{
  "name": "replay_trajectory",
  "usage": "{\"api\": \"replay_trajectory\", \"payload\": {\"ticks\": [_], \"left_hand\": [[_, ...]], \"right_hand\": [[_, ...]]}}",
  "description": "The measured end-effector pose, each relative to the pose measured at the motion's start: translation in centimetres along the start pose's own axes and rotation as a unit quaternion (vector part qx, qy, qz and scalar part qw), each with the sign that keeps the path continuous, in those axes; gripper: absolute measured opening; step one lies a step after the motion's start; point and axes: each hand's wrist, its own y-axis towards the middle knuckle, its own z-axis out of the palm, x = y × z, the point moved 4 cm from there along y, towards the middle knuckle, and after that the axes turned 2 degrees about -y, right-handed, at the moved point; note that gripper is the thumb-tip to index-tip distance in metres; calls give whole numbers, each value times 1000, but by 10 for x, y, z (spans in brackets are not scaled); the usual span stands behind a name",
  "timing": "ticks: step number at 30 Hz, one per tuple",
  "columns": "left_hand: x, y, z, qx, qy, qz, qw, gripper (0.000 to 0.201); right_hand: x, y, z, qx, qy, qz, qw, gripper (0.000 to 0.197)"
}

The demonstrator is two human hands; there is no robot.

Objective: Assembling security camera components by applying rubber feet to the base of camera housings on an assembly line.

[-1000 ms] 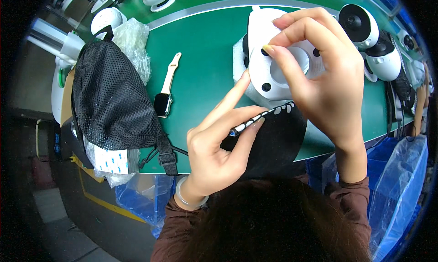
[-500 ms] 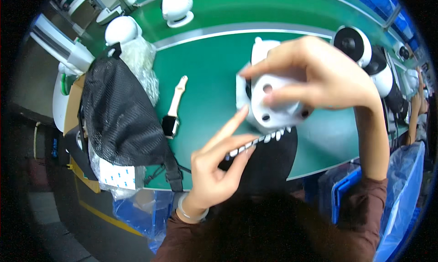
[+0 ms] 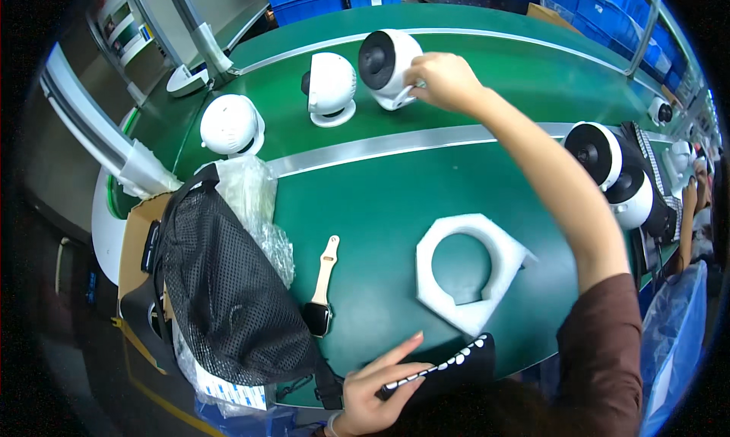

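Note:
My left hand (image 3: pixel 376 397), low at the table's front, pinches a dark strip edged with white oval pieces (image 3: pixel 456 357); what it is I cannot tell. My right hand (image 3: pixel 449 82) reaches far out over the belt, its fingers closed on the side of a round white device with a black face (image 3: pixel 378 60). That device is upright on its base. On the table between my hands lies a white foam ring (image 3: pixel 426 273) with an angular outline and a round opening.
A smartwatch (image 3: pixel 318 319) lies left of the foam ring. Beside it a black mesh bag (image 3: pixel 236 292) leans over a cardboard box. Two similar white devices (image 3: pixel 332 85) stand further left on the green belt (image 3: pixel 487 64); more (image 3: pixel 593 154) stand at right. Blue bins (image 3: pixel 304 7) line the back.
My right hand has moved away from me, from above the foam ring to the belt, with the white device. The foam ring now shows uncovered. My left hand still pinches the strip. The view has shifted.

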Motion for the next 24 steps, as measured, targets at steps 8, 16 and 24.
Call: {"api": "replay_trajectory", "payload": {"ticks": [8,16,24], "left_hand": [[5,4,0,71,73,12,995,25],[7,-4,4,-59,-65,10,996,15],[7,1,2,23,16,56,998,21]], "right_hand": [[-98,-76,63,155,-2,114,981,44],[-78,-77,54,137,-100,73,983,31],[124,3,27,131,212,-143,958,25]]}}
